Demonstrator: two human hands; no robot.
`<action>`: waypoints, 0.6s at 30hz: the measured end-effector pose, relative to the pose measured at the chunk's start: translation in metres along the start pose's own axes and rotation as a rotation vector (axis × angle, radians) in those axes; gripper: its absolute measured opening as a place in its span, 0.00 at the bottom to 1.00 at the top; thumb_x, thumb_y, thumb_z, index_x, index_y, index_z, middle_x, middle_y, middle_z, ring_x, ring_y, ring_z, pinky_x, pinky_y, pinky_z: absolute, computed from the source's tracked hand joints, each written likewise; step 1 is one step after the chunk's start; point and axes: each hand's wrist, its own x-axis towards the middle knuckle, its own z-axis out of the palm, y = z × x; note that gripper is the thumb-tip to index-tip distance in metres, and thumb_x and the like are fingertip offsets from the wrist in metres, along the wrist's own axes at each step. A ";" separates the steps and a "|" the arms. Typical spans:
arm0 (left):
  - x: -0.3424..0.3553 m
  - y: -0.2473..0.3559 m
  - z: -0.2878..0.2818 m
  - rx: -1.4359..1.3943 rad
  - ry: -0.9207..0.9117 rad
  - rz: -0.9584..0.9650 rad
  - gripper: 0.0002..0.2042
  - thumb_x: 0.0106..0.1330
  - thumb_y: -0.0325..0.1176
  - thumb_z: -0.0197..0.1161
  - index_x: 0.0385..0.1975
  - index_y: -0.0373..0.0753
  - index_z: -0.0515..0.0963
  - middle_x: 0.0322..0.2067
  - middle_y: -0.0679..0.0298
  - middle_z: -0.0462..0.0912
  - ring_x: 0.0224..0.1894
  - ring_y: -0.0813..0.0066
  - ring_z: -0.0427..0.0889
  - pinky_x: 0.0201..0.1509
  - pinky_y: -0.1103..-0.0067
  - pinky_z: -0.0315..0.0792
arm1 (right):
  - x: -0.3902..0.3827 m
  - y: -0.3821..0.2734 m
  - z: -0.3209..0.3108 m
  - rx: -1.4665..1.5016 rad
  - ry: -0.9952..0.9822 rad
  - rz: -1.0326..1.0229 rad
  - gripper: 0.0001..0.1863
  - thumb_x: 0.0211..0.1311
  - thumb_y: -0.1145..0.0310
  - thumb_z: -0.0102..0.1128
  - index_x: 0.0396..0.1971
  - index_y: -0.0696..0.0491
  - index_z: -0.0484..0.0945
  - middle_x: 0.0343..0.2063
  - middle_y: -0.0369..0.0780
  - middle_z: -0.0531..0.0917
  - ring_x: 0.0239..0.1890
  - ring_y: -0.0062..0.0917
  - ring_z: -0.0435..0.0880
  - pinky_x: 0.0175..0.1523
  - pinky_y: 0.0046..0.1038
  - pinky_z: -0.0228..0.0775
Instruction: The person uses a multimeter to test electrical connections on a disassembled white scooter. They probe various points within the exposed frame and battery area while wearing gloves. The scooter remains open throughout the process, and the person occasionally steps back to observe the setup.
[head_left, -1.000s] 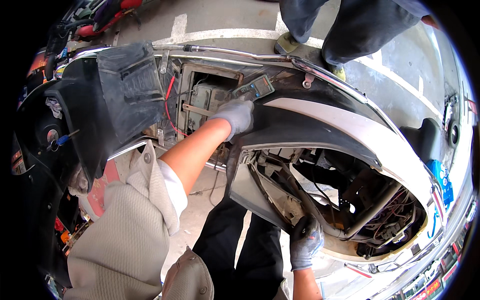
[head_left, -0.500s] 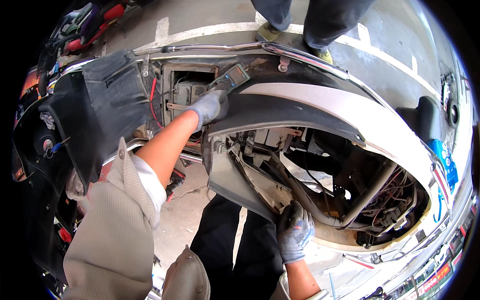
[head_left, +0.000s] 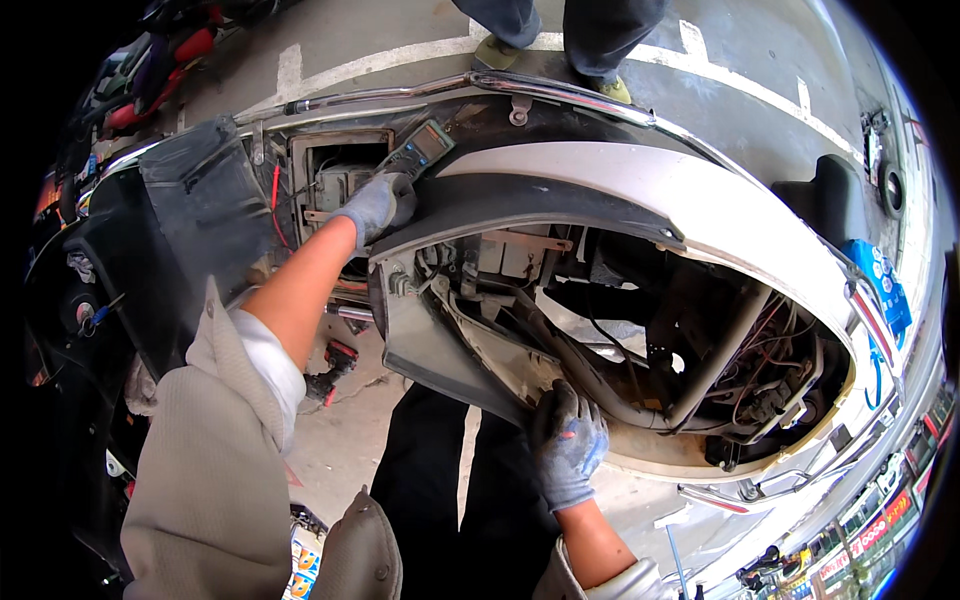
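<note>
My left hand (head_left: 382,206), in a grey glove, is closed around the lower end of a dark multimeter (head_left: 422,147) with a small screen. The meter lies on the scooter's black body beside an open compartment (head_left: 345,140) that contains a grey battery-like block (head_left: 345,184). A red test lead (head_left: 276,200) runs down the compartment's left side. My right hand (head_left: 573,442), gloved too, grips the near edge of the pale body panel (head_left: 430,345), fingers over the rim. Inside the large opening between my hands show a frame tube (head_left: 722,350) and loose wires (head_left: 775,350).
A black floor cover (head_left: 200,170) is raised at left, near a key with a blue tag (head_left: 100,314). A red and black power tool (head_left: 335,366) lies on the ground. Chrome rails (head_left: 560,90) edge the scooter's far side. Another person's legs (head_left: 605,35) stand beyond.
The whole scene has shifted left and slightly up as my head moved. More of the power tool on the ground shows. Both hands keep their places on the scooter and meter.
</note>
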 end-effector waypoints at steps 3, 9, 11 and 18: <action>0.003 -0.003 0.000 -0.044 0.021 0.020 0.08 0.50 0.33 0.59 0.29 0.40 0.78 0.27 0.54 0.80 0.31 0.62 0.80 0.37 0.72 0.71 | 0.000 0.002 0.000 -0.004 -0.003 -0.012 0.12 0.55 0.67 0.55 0.39 0.53 0.74 0.27 0.43 0.79 0.31 0.39 0.77 0.36 0.39 0.69; 0.000 -0.004 0.000 0.002 0.064 0.085 0.06 0.53 0.31 0.59 0.29 0.39 0.78 0.25 0.57 0.79 0.29 0.67 0.77 0.35 0.74 0.69 | 0.000 0.000 -0.001 -0.020 -0.014 -0.003 0.12 0.56 0.66 0.53 0.39 0.54 0.74 0.27 0.43 0.79 0.30 0.39 0.77 0.35 0.39 0.69; -0.003 0.001 -0.002 -0.051 0.008 0.029 0.06 0.54 0.31 0.58 0.29 0.38 0.77 0.24 0.61 0.78 0.28 0.71 0.75 0.34 0.75 0.68 | -0.001 0.000 0.000 -0.027 -0.007 0.001 0.12 0.56 0.66 0.53 0.39 0.54 0.75 0.27 0.43 0.79 0.30 0.39 0.77 0.35 0.39 0.69; -0.006 0.017 -0.019 -0.182 0.048 0.115 0.10 0.60 0.34 0.57 0.38 0.38 0.79 0.28 0.67 0.79 0.32 0.84 0.73 0.33 0.82 0.67 | -0.002 -0.001 -0.002 -0.051 -0.021 0.003 0.12 0.56 0.63 0.54 0.37 0.53 0.76 0.28 0.44 0.80 0.31 0.40 0.79 0.38 0.40 0.69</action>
